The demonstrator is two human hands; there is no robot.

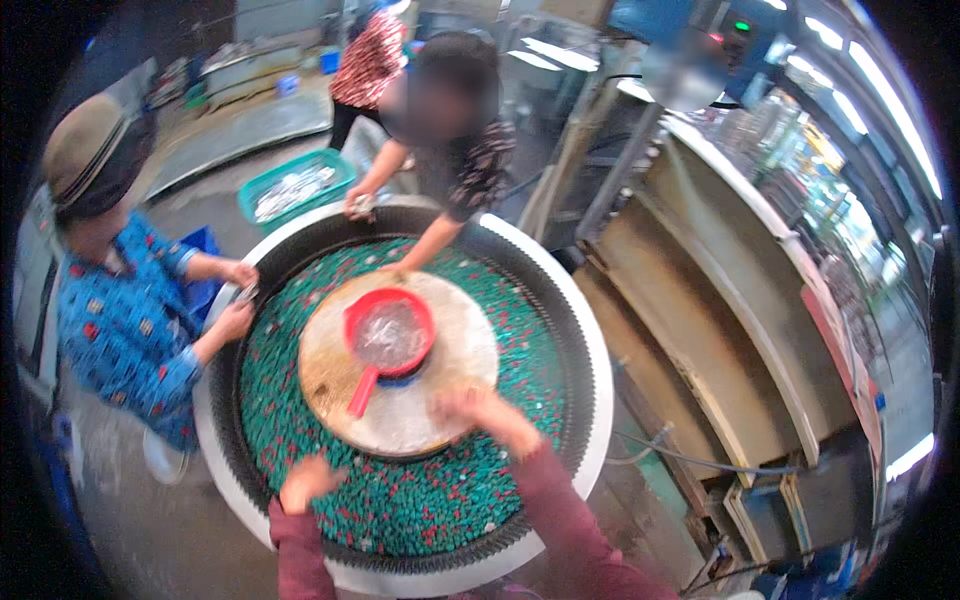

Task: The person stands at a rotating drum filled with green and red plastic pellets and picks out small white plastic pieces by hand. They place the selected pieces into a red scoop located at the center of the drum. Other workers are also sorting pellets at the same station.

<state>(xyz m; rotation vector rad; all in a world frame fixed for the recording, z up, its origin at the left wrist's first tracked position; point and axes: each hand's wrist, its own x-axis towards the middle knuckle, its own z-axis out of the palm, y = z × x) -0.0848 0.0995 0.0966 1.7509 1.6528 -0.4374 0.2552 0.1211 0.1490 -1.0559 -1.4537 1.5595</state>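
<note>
A big round white table (590,350) with a black toothed ring holds a bed of many small green and red pieces (430,500). At its centre sits a worn round disc (460,350) carrying a red scoop (385,335) with shiny bits inside. My left hand (305,482) rests on the green pieces at the near left, fingers curled; whether it holds one is unclear. My right hand (490,415) is blurred, reaching over the disc's near edge, fingers spread above the pieces.
Two other people work at the table: one in a blue patterned top (120,320) at the left, one in a dark top (460,150) at the far side. A green crate (295,190) of metal parts stands behind. A large beige machine (720,300) sits to the right.
</note>
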